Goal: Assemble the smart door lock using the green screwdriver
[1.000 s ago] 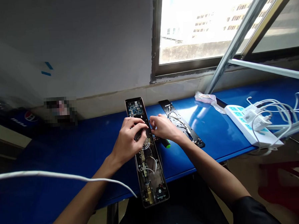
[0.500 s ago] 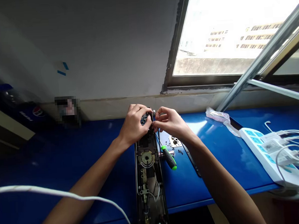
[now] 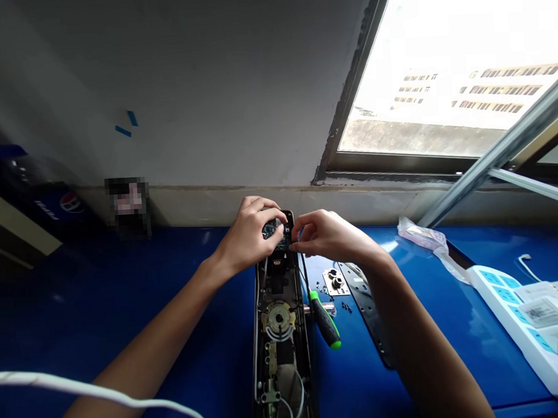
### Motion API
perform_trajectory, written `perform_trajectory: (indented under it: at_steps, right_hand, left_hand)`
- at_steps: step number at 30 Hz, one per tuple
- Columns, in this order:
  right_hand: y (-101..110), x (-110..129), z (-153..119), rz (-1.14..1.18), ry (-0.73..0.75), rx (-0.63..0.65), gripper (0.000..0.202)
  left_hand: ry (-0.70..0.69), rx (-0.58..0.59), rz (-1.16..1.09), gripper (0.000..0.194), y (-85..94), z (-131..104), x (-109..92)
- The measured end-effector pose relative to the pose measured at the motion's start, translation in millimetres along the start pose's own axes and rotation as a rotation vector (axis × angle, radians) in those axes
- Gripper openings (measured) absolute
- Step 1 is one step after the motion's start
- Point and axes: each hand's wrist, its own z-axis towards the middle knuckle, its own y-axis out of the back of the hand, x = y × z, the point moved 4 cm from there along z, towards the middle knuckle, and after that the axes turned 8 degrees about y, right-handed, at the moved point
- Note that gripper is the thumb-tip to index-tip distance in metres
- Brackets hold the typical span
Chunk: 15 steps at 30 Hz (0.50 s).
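A long black electronic door lock body (image 3: 287, 283) lies opened on the table, its inner parts showing. At its far end sits a green circuit board (image 3: 284, 240), partly covered by fingers. My left hand (image 3: 252, 232) curls over the board, thumb and fingers closed on its edges. At the board's right edge, my right hand (image 3: 320, 232) is pinched shut. From under its fingers hangs a thin black cable (image 3: 304, 265); the fingertips partly hide its end. A green-and-black screwdriver (image 3: 324, 319) leans beside the lock on the right.
Right of the lock lie a small metal plate (image 3: 336, 283), several black screws (image 3: 346, 307) and a long black panel (image 3: 366, 310). Farther right are a clear plastic bag (image 3: 423, 234) and a white power strip (image 3: 514, 321) with chargers. A white cable (image 3: 106, 396) crosses the lower left.
The view has shifted slightly, showing more of the board. My right fingers have come down to the board's edge; a small white connector seen above them earlier is now hidden. My left hand keeps its hold.
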Motion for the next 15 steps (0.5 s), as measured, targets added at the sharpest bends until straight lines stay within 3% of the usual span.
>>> perform_trajectory:
  at_steps: [6, 15]
  right_hand:
    - [-2, 0, -5, -0.014, 0.005, -0.025, 0.020]
    - [-11, 4, -5, 0.057, -0.046, -0.023, 0.006]
  left_hand:
    - [-0.023, 0.068, 0.009, 0.016, -5.0, -3, 1]
    - [0.022, 0.072, 0.096, 0.019, -10.4, -5, 2]
